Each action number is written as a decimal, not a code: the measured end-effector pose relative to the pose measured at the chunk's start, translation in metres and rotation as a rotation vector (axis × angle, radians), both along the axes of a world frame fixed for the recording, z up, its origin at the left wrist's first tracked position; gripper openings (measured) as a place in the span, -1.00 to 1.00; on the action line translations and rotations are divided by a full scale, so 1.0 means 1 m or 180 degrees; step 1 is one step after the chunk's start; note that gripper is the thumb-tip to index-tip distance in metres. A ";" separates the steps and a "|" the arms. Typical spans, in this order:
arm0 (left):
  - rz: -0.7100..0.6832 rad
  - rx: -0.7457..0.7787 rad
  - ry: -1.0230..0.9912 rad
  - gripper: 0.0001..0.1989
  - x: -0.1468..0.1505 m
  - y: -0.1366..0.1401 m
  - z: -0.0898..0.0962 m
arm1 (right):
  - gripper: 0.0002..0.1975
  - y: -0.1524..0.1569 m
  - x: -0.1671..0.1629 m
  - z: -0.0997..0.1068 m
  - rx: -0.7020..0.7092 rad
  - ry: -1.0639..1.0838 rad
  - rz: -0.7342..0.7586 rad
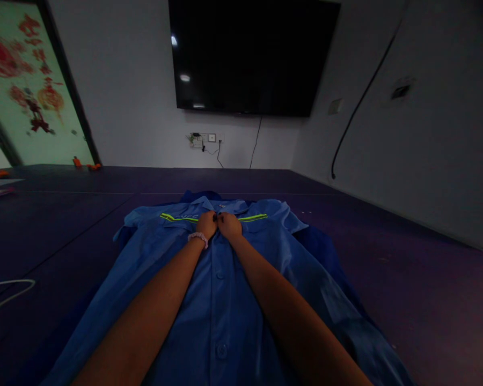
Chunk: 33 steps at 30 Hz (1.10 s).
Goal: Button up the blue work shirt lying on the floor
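Note:
A blue short-sleeved button-up shirt (185, 300) lies spread front side up, its collar (204, 203) away from me and a yellow-green stripe (253, 217) across the chest. My left hand (207, 224), with a pink scrunchie (198, 239) at the wrist, and my right hand (229, 225) meet at the shirt's front opening just below the collar. Both hands are closed, fingertips pinching the front edge there. Whether a button sits between the fingers is hidden. Lower down the front, buttons (221, 351) show along the placket.
Darker blue cloth (322, 246) lies beneath the shirt on the dark purple floor (418, 289). A white cable (8, 300) curves at the left. Orange objects (77, 162) rest by the glass door (36, 91). A television (253, 53) hangs on the far wall, with sockets (211, 138) below.

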<state>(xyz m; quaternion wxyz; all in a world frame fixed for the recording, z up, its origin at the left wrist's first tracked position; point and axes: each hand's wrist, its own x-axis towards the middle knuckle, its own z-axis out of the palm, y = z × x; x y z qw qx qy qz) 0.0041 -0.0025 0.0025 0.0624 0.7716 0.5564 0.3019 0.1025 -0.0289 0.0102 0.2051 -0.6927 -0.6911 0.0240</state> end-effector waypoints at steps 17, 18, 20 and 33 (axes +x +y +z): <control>0.0014 -0.0039 0.0052 -0.81 0.000 -0.002 0.002 | -0.66 -0.002 0.000 0.002 -0.0002 0.0030 0.0006; 0.0013 -0.0038 0.0055 -0.81 0.000 -0.002 0.002 | -0.66 -0.002 0.000 0.002 -0.0003 0.0032 0.0006; 0.0015 -0.0039 0.0061 -0.81 0.000 -0.002 0.002 | -0.66 -0.002 0.000 0.002 0.0002 0.0034 0.0003; 0.0051 -0.0064 0.0096 -0.81 0.000 -0.004 0.003 | -0.67 -0.001 -0.001 0.000 0.0031 0.0018 -0.0016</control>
